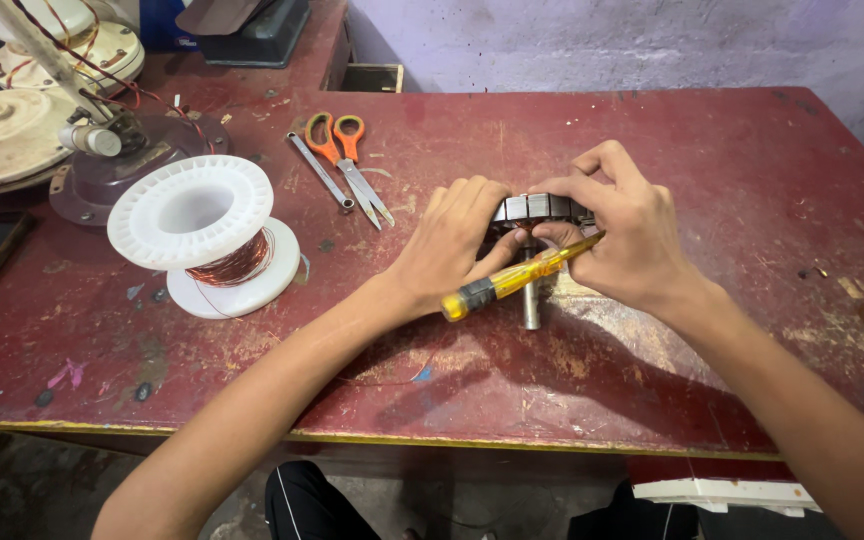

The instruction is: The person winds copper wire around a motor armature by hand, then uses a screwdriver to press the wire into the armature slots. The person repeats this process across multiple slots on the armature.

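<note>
A round metal stator core with a steel shaft pointing toward me lies on the red table. My left hand grips the core's left side. My right hand rests on its right side and pinches a yellow-handled screwdriver against it, the handle slanting down to the left across the shaft. The core's front is mostly hidden by my fingers.
A white plastic spool of copper wire stands at the left. Orange-handled scissors and a small metal tool lie behind my hands. Cream fan housings and a winding jig crowd the far left corner.
</note>
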